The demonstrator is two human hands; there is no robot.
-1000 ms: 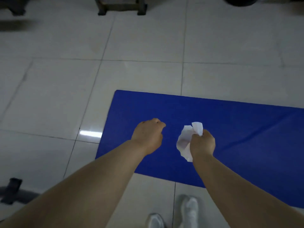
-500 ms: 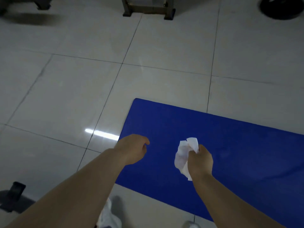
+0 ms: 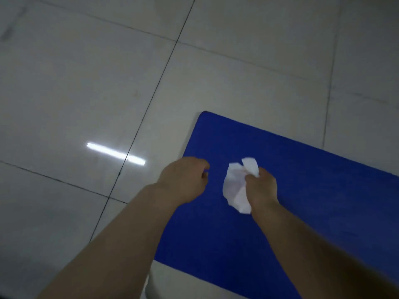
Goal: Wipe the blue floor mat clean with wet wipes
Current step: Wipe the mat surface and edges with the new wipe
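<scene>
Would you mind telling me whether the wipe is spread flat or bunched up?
Bunched up: the wipe is a crumpled wad gripped in the right hand.

The floor mat (image 3: 302,212) lay flat on the tiled floor (image 3: 86,83), filling the lower right of the view, with its far left corner pointing toward the middle and bare tiles to its left, beyond it and along its near edge. The left hand (image 3: 183,180) hung over the mat's left edge, fingers loosely curled and holding nothing, while the right hand (image 3: 262,187) was just to its right, above the mat, gripping a crumpled wet wipe (image 3: 235,186) that stuck out on the hand's left and far sides. A streak of reflected light (image 3: 115,153) lay on the tiles to the left of the mat, across a tile joint
</scene>
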